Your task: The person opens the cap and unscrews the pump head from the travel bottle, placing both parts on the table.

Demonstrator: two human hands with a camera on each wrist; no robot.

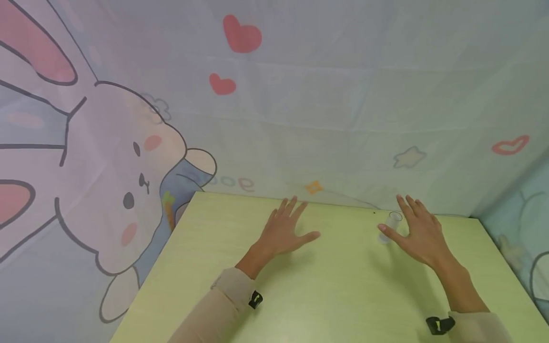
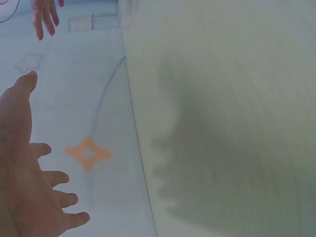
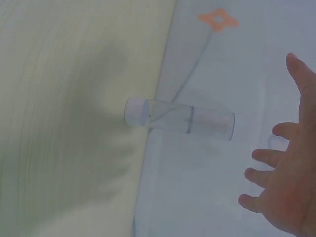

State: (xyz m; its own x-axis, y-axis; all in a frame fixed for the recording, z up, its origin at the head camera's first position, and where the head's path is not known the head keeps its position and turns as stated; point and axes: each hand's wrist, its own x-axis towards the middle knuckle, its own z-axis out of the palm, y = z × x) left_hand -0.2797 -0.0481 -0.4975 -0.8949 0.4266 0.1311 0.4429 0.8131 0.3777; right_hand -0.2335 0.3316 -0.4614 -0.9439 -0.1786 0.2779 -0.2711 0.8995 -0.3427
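Note:
A clear cylindrical container [image 1: 392,222] stands upright near the back edge of the table, its lower end whitish and a thin dark line ringing its side in the right wrist view [image 3: 170,117]. My right hand [image 1: 422,238] hovers beside it, fingers spread; in the head view the thumb overlaps part of the container. A gap separates that hand [image 3: 291,177] from the container in the right wrist view. Farther left, my left hand [image 1: 280,233] is held over the table with its fingers spread and holds nothing. The left wrist view shows its palm side and fingers [image 2: 59,177].
The pale yellow-green table [image 1: 343,295] meets a hanging cloth [image 1: 321,119] along its back edge. Printed on the cloth are a rabbit [image 1: 116,181], hearts and stars. Another cloth wall [image 1: 523,224] stands at the right. A black strap [image 1: 439,326] shows at the right wrist.

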